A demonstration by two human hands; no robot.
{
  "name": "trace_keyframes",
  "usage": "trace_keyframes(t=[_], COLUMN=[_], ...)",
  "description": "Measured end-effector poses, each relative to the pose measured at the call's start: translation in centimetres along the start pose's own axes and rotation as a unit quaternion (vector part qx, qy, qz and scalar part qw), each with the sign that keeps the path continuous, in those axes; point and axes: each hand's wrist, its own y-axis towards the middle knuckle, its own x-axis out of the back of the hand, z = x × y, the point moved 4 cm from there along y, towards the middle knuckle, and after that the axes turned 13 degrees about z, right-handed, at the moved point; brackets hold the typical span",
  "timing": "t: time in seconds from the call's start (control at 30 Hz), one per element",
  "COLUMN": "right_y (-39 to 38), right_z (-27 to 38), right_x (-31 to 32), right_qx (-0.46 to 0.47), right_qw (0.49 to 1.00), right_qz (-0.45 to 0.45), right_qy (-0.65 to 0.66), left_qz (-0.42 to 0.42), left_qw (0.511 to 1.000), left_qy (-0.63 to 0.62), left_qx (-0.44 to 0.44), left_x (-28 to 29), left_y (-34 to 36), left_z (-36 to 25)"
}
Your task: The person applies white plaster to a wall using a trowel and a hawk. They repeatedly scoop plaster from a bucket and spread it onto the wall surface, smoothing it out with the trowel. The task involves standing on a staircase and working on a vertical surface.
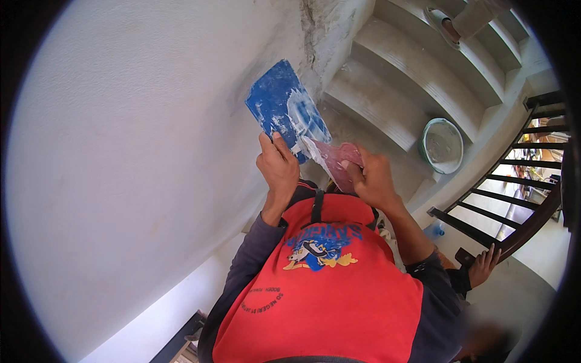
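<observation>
My left hand (278,164) grips the near edge of a flat blue plastic board (279,100), its thumb lying on top. White putty is smeared over the board's right half. In my right hand (374,178) is a reddish-pink putty scraper (339,162), held between thumb and fingers. Thick white putty (315,151) coats the scraper's left edge, which is right at the board's lower right corner. Whether the two touch there I cannot tell. The fingers under both tools are hidden.
A whitish wall (139,133) with a dark, rough patch (310,36) stands on the left. Curved steps (387,97) rise ahead, holding a round bucket (442,146) of greyish putty. Another person's foot (449,30) is higher up. A dark railing (532,224) bears another person's hand (482,266).
</observation>
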Motion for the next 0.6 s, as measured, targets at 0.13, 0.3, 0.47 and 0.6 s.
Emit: trace_keyframes(t=[0.13,0.3,0.47,0.6], right_y=[-0.2,1.8,4.1,4.4], right_z=[-0.9,-7.5,-12.8,-11.2], right_x=[1.5,8.7,10.0,8.3], right_qx=[0.017,-0.066,0.038,0.054], right_qw=[0.996,0.952,0.875,0.830], right_qz=[-0.016,-0.146,-0.154,-0.183], right_qy=[0.091,0.262,0.457,0.523], left_qz=[0.032,0.079,0.170,0.212], left_qw=[0.999,0.945,0.796,0.754], left_qy=[-0.015,-0.309,-0.536,-0.564], left_qx=[0.026,0.076,0.222,0.261], left_x=[-0.1,-0.9,-0.1,0.4], left_y=[0.1,0.9,0.3,-1.8], left_z=[0.5,4.5,4.2,2.5])
